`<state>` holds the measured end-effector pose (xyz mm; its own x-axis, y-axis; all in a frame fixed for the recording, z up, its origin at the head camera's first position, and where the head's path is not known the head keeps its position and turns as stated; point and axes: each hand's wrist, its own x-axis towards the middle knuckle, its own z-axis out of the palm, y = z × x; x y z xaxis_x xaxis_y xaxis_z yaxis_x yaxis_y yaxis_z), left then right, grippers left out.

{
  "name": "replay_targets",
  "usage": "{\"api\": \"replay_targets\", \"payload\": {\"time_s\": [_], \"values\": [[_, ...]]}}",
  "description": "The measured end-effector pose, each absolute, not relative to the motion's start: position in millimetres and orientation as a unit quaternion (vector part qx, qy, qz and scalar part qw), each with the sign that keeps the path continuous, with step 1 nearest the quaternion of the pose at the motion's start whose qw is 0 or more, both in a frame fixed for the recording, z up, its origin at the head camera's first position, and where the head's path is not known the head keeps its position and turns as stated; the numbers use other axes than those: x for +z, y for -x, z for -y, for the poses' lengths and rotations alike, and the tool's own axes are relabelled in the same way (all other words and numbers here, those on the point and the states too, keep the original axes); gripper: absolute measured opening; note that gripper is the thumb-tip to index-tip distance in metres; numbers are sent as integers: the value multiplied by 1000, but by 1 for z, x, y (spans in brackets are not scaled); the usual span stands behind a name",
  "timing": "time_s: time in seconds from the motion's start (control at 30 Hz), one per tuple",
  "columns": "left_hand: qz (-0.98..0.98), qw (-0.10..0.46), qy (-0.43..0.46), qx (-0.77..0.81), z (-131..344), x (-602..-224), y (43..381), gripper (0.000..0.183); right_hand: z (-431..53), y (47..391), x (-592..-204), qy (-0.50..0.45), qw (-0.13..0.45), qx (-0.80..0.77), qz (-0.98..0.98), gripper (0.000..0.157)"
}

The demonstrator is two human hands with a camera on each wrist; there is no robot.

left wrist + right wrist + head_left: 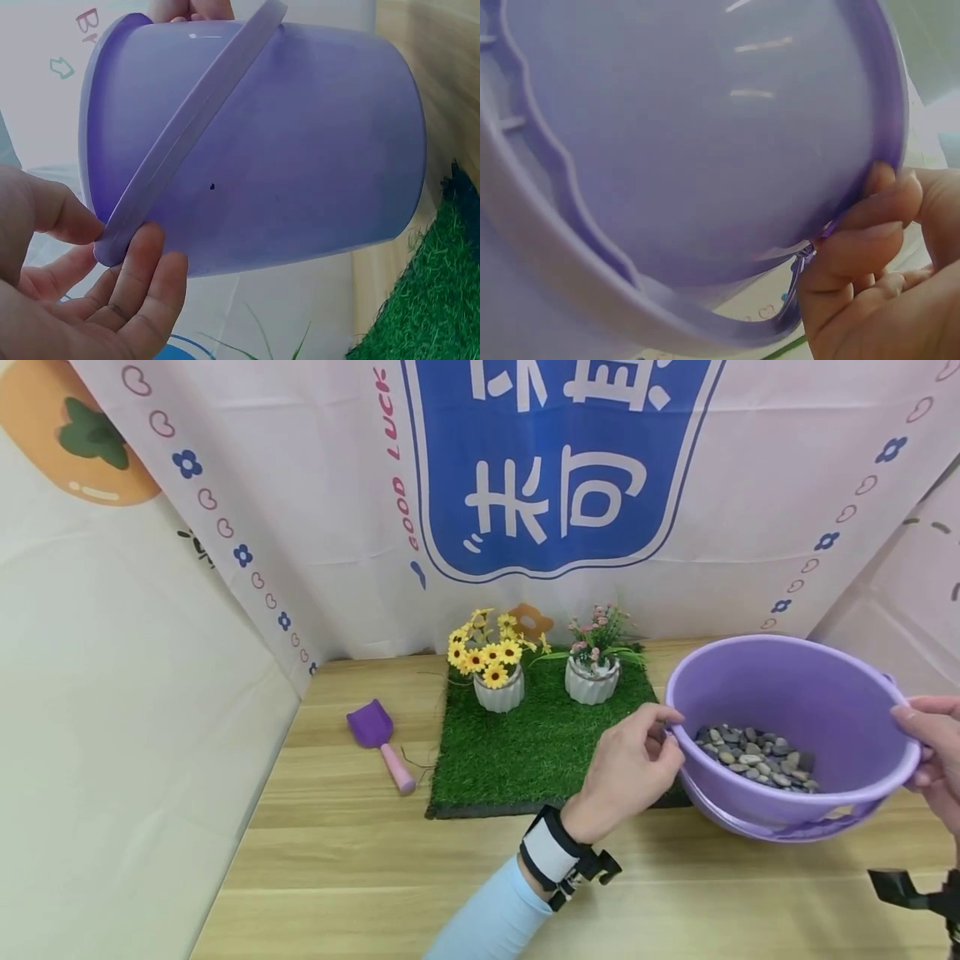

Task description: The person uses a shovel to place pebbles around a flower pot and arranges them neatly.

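A purple bucket (780, 689) stands at the right of the table, its mouth facing up toward the head view. Grey and tan pebbles (753, 760) lie at its bottom. My left hand (626, 768) pinches the left side of the rim, thumb and fingers about the edge where the handle (187, 124) joins. On the opposite side my right hand (937, 747) grips the rim, thumb on top and fingers curled under it. The bucket's handle hangs down along the near side of its wall.
Left of the bucket lies a green turf mat (525, 760) bearing a pot of yellow flowers (498, 689) and a pot of pink flowers (592, 681). A purple toy shovel (382, 743) with a pink handle rests farther left. Printed cloth (337, 527) hangs behind the table.
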<state>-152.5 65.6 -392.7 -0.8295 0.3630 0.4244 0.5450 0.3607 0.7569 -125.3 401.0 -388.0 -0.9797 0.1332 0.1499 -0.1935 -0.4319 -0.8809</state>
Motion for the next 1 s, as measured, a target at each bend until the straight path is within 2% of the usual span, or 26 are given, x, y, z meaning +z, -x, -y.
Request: {"api": "replay_targets", "payload": {"time_s": [0.4,0.73,0.87,1.0], "values": [[819,100,257,-503,-46,-387,149,27,-374,116,-392,-136,94,903,397,42],[813,123,238,-516,-26,-385,146,28,-352,109,-391,-242,-18,922,301,51],[813,127,236,-518,-14,-384,144,29,-345,107,-391,-260,-62,913,308,51],[813,137,240,-512,-5,-382,141,28,-340,105,-391,-255,-83,909,320,50]]}}
